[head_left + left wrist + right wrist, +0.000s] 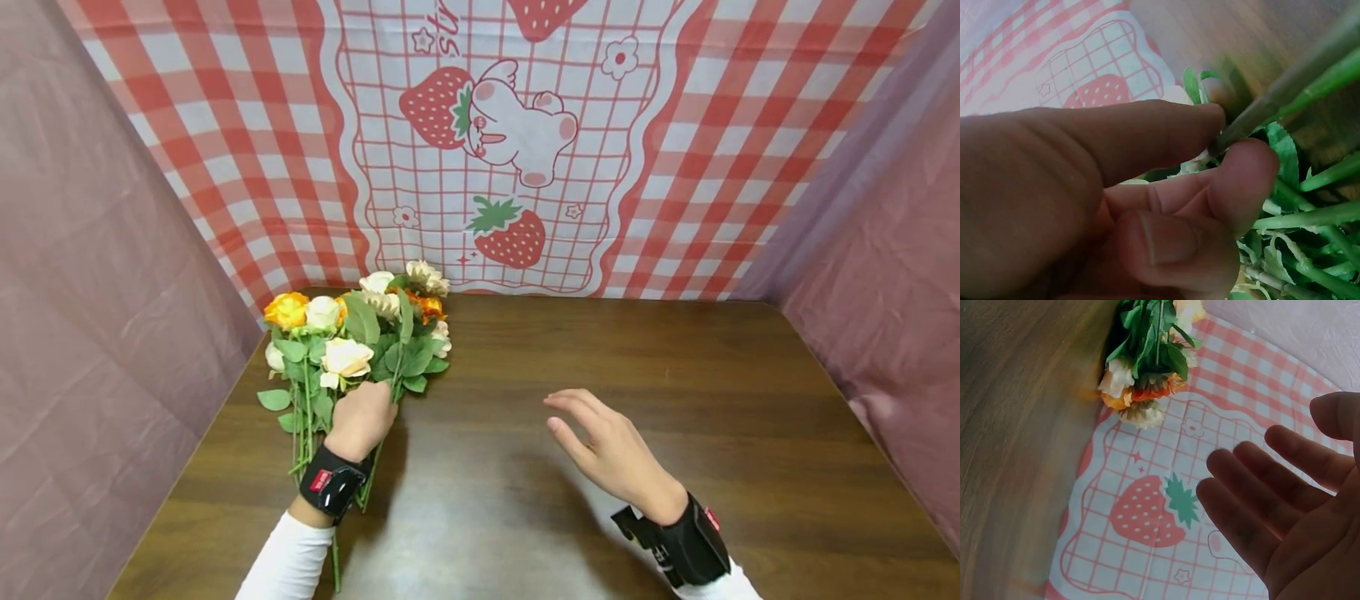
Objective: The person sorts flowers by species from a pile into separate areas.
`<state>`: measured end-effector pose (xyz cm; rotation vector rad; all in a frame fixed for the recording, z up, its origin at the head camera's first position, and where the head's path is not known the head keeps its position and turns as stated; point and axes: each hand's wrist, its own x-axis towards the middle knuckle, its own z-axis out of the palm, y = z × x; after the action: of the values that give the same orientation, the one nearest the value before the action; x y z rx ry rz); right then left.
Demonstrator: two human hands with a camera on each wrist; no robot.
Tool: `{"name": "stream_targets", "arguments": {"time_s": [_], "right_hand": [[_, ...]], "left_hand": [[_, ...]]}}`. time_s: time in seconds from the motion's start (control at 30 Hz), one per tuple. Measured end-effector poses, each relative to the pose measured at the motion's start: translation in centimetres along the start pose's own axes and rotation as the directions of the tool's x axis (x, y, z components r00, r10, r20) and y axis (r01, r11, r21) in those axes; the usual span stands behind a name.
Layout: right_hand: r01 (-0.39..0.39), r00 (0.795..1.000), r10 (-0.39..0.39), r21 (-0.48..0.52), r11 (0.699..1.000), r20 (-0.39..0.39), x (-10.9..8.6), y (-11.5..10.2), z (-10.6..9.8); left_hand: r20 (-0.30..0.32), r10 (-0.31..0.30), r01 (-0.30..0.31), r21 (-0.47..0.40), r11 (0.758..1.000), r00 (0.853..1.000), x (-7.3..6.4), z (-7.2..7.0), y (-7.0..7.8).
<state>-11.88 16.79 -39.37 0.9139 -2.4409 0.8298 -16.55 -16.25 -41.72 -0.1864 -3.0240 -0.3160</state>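
At the table's left, a bunch of flowers (347, 358) with cream, white, yellow and orange blooms lies on the wood, stems toward me. My left hand (363, 421) is over the stems and pinches a flower stem (1260, 109) between its fingertips, as the left wrist view shows. Other green stems (1310, 219) pass below that hand. How many stems it holds I cannot tell. My right hand (611, 446) hovers above the table's right half, its fingers loosely extended and holding nothing. In the right wrist view its fingers (1260, 494) are spread apart, away from the blooms (1141, 387).
The brown wooden table (637, 358) spans the front. Behind it hangs a red-and-white checked cloth (750, 125) with strawberry prints. Pinkish curtains (97, 292) stand at both sides. Each wrist wears a black strap (693, 542).
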Motion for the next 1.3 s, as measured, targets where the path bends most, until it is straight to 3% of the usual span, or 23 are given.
{"name": "stream_targets", "arguments": {"time_s": [0.33,0.5,0.7,1.03,1.3], "right_hand": [[-0.003,0.999,0.002,0.016,1.000,0.033,-0.3,0.2,0.3],[0.005,0.999,-0.005,0.003,1.000,0.048,-0.4,0.3,0.5],[0.007,0.999,-0.005,-0.026,1.000,0.046,-0.4,0.5,0.6],[-0.004,0.998,0.006,-0.044,0.999,0.059,-0.4,0.7,0.6],[0.014,0.997,-0.011,-0.040,0.999,0.072,-0.5,0.5,1.0]], "left_hand": [[0.048,0.021,-0.018,-0.061,0.998,0.999,0.1,0.0,0.2],[0.010,0.071,-0.070,-0.118,0.991,0.997,0.2,0.0,0.2],[-0.016,0.081,-0.082,-0.187,0.979,0.997,0.2,-0.6,0.5],[-0.061,0.104,-0.117,-0.252,0.961,0.993,-0.4,-2.0,1.3],[-0.131,0.146,-0.178,-0.281,0.943,0.981,-1.2,-2.9,2.0]]}}
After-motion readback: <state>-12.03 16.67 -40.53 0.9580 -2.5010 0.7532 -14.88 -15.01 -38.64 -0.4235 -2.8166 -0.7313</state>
